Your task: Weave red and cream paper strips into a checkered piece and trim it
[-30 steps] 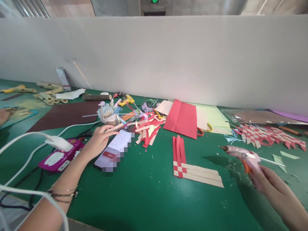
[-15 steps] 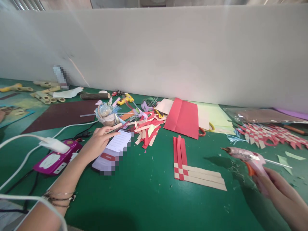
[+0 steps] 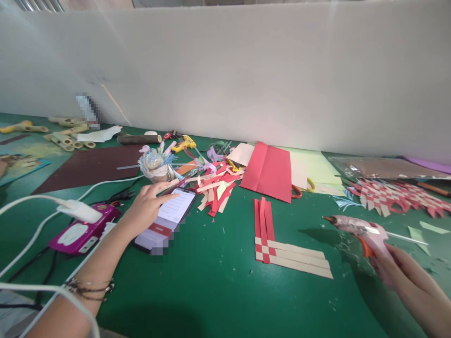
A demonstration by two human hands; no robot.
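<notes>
My left hand (image 3: pixel 144 206) rests over a smartphone (image 3: pixel 167 218) lying on the green table (image 3: pixel 211 291), fingers spread, a fingertip touching its lit screen. My right hand (image 3: pixel 405 272) grips a pink hot glue gun (image 3: pixel 359 230) at the right, nozzle pointing left, held above the table. Between the hands lies a woven piece of red and beige paper strips (image 3: pixel 278 237), flat on the mat. A heap of loose red and beige strips (image 3: pixel 216 183) sits just beyond the phone.
A purple power strip (image 3: pixel 82 232) with a white plug and cords lies at the left. Folded red paper (image 3: pixel 269 171), pale sheets, a cup of craft bits (image 3: pixel 157 166), a yellow glue gun (image 3: pixel 185 145) and a larger red-beige weave (image 3: pixel 394 197) crowd the back. A white partition (image 3: pixel 246 75) closes the far side.
My left hand's fingers have shifted slightly forward on the phone screen. The right hand with the glue gun has stayed almost in place; the view has tilted down a little.
</notes>
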